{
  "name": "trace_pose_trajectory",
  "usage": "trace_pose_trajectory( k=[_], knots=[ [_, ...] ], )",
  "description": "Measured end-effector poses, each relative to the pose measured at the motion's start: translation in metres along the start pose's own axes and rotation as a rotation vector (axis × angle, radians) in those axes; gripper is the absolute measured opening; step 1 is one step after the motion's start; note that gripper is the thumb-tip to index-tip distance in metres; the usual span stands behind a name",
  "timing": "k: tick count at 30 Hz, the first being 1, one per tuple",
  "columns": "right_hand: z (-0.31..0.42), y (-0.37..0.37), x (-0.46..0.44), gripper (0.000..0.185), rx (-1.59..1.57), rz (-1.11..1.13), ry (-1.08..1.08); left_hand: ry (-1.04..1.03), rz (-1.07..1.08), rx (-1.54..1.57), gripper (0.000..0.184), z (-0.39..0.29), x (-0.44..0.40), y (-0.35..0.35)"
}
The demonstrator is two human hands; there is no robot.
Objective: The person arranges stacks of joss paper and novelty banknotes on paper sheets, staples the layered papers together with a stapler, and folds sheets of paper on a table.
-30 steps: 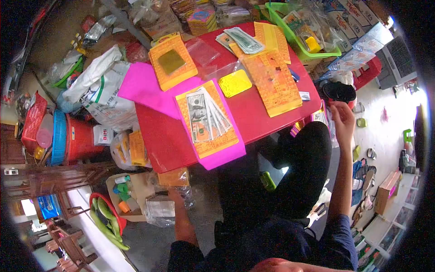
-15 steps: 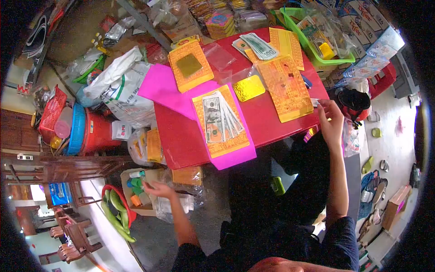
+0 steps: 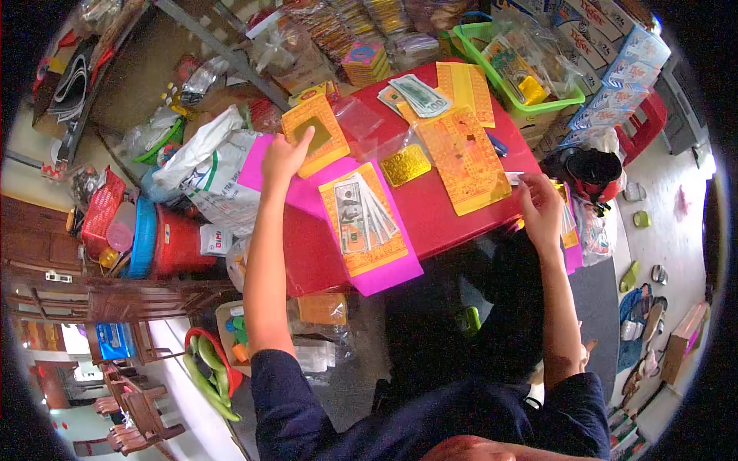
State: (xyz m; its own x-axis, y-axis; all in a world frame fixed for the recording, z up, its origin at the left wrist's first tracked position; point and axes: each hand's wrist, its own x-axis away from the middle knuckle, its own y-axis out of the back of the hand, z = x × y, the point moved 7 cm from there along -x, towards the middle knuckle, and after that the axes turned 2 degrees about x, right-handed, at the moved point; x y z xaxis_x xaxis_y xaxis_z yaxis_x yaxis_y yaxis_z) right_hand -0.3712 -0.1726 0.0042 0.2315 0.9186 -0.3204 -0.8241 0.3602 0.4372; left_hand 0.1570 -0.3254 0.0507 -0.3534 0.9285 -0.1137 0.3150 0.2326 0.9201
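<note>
Orange stack (image 3: 329, 157) sits on the red table (image 3: 434, 221), left hand (image 3: 283, 160) half-open at its edge, right hand (image 3: 543, 207) loosely curled by a white slip (image 3: 513, 178) (whether either grips, I can't tell)

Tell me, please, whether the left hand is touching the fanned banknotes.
Apart: the head view shows the left hand by the orange stack, with pink paper plainly visible between that hand and the fanned banknotes.
</note>
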Motion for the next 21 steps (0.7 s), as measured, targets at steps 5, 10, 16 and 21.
trace_pose_trajectory(
  k=[5, 10, 16, 21],
  knots=[
    [-0.001, 0.004, -0.001, 0.008, -0.012, 0.007, -0.038, -0.071, 0.085, -0.065, 0.07, 0.02, -0.037, -0.049],
    [-0.006, 0.005, -0.003, 0.006, -0.028, -0.001, -0.025, -0.024, 0.132, -0.094, 0.077, 0.003, -0.027, -0.034],
    [-0.008, 0.005, -0.002, 0.006, -0.094, 0.009, -0.062, -0.1, 0.2, 0.145, 0.071, -0.007, -0.026, -0.037],
    [-0.005, 0.01, -0.001, 0.007, -0.065, 0.026, -0.083, 0.125, 0.312, 0.166, 0.084, 0.008, -0.027, -0.04]
  ],
)
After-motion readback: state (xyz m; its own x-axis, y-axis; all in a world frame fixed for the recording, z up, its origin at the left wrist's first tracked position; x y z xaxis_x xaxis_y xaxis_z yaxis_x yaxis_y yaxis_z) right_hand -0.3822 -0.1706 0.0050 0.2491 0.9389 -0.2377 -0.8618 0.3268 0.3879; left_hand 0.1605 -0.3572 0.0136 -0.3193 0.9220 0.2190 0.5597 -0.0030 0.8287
